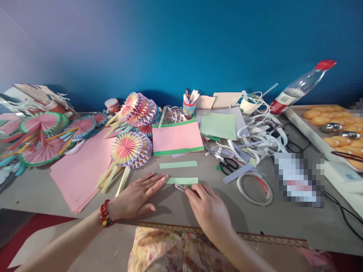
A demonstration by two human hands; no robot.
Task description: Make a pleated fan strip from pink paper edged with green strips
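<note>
My left hand [137,196] lies flat on the grey table [181,211], fingers stretched out, with its fingertips on the left end of a short green paper strip [181,181]. My right hand [208,207] rests just below the strip's right part, fingers curled over a small object [179,187] that looks like a cutter or clip. I cannot make out what it is. A second green strip [178,164] lies a little farther back. A red bead bracelet [104,213] is on my left wrist.
Folded paper fans [130,149] and pink sheets [79,173] lie to the left. A pink-and-green sheet [177,139], scissors [228,164], a tape ring [254,188], paper offcuts [255,132], a pen cup [188,107], a bottle [300,87] and a tray of orange rounds [331,128] surround the middle.
</note>
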